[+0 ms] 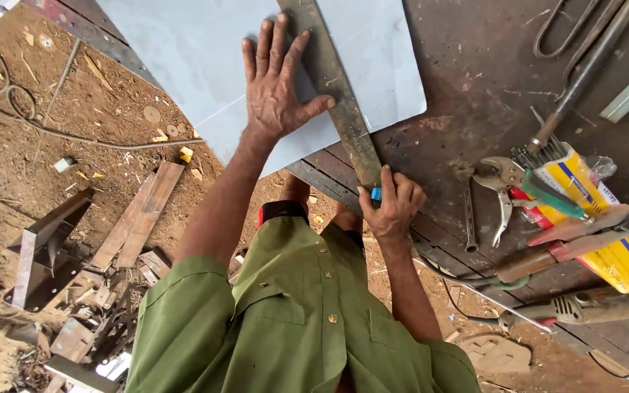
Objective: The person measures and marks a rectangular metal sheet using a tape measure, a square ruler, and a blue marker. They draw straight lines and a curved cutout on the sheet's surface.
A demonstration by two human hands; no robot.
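On the bench [475, 80], I'm marking a line: my left hand [277, 84] is lying flat, fingers spread, pinning the rusty straightedge [336, 94] across the grey sheet [205, 58]. My right hand [394, 207] is pinching a small blue marker [376, 193] at the straightedge's near end. Next, I judge, comes a steady stroke along that edge without letting it slip. Pliers [500, 182] are lying well to the right.

Our left hand [277, 86] lies flat with fingers spread wide, arm stretched out. Our right hand [394, 207] is curled tight, arm bent.
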